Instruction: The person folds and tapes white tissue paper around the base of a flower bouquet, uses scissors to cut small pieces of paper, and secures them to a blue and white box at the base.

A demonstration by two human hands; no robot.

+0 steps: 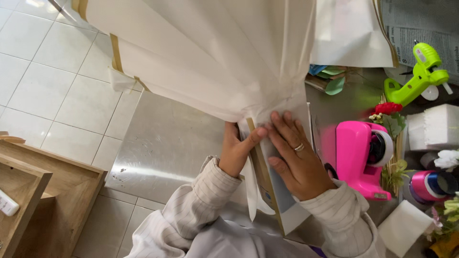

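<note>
Large cream wrapping paper sheets (201,52) with tan edge bands fan out from a gathered point over a steel table (162,143). My left hand (236,148) grips the gathered paper from the left side, thumb pressed against it. My right hand (294,153), with a ring on one finger, lies flat with fingers spread on the paper, pressing it down beside a tan band. Both sleeves are pale striped fabric.
A pink tape dispenser (358,153) stands right of my hands. A green glue gun (420,71), white foam blocks (437,126), ribbon rolls (432,186), small flowers (389,110) and paper leaves (332,79) crowd the right. A wooden shelf (43,191) stands on the tiled floor, left.
</note>
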